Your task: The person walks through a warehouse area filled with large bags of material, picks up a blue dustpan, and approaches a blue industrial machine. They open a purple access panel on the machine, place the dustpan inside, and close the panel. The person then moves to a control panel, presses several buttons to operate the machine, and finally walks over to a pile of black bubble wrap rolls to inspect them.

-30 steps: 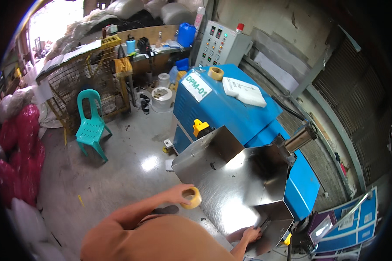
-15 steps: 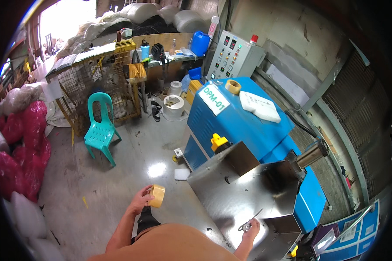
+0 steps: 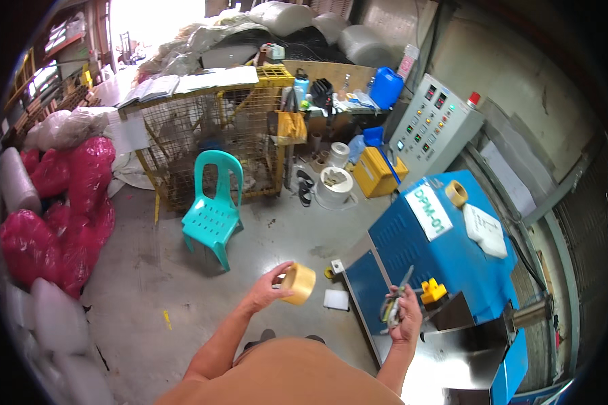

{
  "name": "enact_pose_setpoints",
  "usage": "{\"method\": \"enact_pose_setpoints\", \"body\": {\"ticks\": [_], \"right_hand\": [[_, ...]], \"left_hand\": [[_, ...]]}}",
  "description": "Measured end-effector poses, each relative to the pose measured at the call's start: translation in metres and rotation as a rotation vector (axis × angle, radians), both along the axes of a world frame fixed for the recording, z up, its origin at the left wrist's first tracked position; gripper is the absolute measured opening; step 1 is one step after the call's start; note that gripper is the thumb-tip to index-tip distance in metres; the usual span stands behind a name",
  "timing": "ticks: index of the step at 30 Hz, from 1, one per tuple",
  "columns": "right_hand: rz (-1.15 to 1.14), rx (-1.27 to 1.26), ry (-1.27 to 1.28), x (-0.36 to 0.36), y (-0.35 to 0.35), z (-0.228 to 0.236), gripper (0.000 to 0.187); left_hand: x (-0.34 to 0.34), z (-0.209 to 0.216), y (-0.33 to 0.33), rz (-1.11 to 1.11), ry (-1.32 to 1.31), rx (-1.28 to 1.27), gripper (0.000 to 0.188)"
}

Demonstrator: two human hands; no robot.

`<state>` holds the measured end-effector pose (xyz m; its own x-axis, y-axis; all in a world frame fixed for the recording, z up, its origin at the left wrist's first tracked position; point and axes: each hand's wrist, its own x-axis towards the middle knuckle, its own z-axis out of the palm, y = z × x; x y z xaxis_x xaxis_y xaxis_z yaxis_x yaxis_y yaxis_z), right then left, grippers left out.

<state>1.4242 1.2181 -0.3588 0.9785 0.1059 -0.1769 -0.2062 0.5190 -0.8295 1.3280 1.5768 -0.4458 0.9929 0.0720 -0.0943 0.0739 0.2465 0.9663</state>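
Tape roll (image 3: 297, 283), tan and ring-shaped, is held in the left hand (image 3: 269, 291); the grip is pinched on its rim, thumb on top and fingers beneath, and the roll is carried in the air above the concrete floor (image 3: 148, 283). Scissors (image 3: 395, 302) are clasped in the right hand (image 3: 407, 316), the grip pressed together around the handles with the blades pointed up and away. The right hand is seen just in front of a blue machine (image 3: 439, 250), and the two hands are kept well apart.

A small white square (image 3: 336, 299) is noted on the floor between the hands, near the machine's base. A yellow fitting (image 3: 433, 291) is seen on the machine's side, with a bright sheet-metal chute (image 3: 452, 358) below it. On the machine's top, a second tape roll (image 3: 457, 193) and a white slab (image 3: 486, 231) are placed close together.

Farther off, a teal plastic chair (image 3: 214, 206) is recorded standing upright on the floor, in front of a yellow wire cage (image 3: 209, 128). Pink sacks (image 3: 54, 216) are piled at the left. A grey control cabinet (image 3: 436, 128) and a blue jerrycan (image 3: 385, 88) are seen at the back right.
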Motion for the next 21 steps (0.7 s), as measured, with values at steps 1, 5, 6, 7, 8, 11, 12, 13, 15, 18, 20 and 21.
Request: {"method": "enact_pose_setpoints", "body": {"ticks": [1, 5, 6, 7, 8, 11, 12, 13, 15, 18, 20, 21], "right_hand": [[0.085, -0.012, 0.027, 0.012, 0.018, -0.014, 0.053], [0.258, -0.143, 0.125, 0.06, 0.092, -0.044, 0.052], [0.303, -0.169, 0.121, 0.075, 0.107, -0.054, 0.054], [0.295, -0.19, 0.133, 0.087, 0.127, -0.056, 0.056], [0.326, -0.201, 0.142, 0.101, 0.143, -0.053, 0.058], [0.35, -0.177, 0.125, 0.158, 0.177, -0.073, 0.067], [0.349, -0.169, 0.129, 0.18, 0.186, -0.079, 0.068], [0.345, -0.155, 0.126, 0.202, 0.199, -0.079, 0.068], [0.362, -0.175, 0.129, 0.246, 0.218, -0.075, 0.073], [0.364, -0.21, 0.035, 0.308, 0.247, -0.062, 0.075], [0.35, -0.22, 0.024, 0.351, 0.262, -0.064, 0.076], [0.343, -0.227, 0.018, 0.374, 0.27, -0.066, 0.076]], "left_hand": [[0.007, 0.005, 0.005, 0.009, -0.013, 0.017, 0.088], [0.052, 0.022, 0.029, 0.026, -0.127, 0.327, 0.094], [0.067, 0.024, 0.035, 0.032, -0.176, 0.464, 0.095], [0.084, 0.026, 0.043, 0.016, -0.227, 0.579, 0.092], [0.102, 0.032, 0.05, -0.005, -0.25, 0.617, 0.092], [0.158, 0.053, 0.068, -0.061, -0.289, 0.689, 0.093], [0.177, 0.052, 0.076, -0.051, -0.29, 0.697, 0.093], [0.198, 0.054, 0.087, -0.042, -0.298, 0.713, 0.093], [0.234, 0.059, 0.11, -0.01, -0.293, 0.736, 0.093], [0.27, 0.062, 0.144, 0.061, -0.243, 0.739, 0.094], [0.291, 0.069, 0.167, 0.09, -0.221, 0.738, 0.095], [0.3, 0.069, 0.179, 0.139, -0.214, 0.751, 0.095]]}}
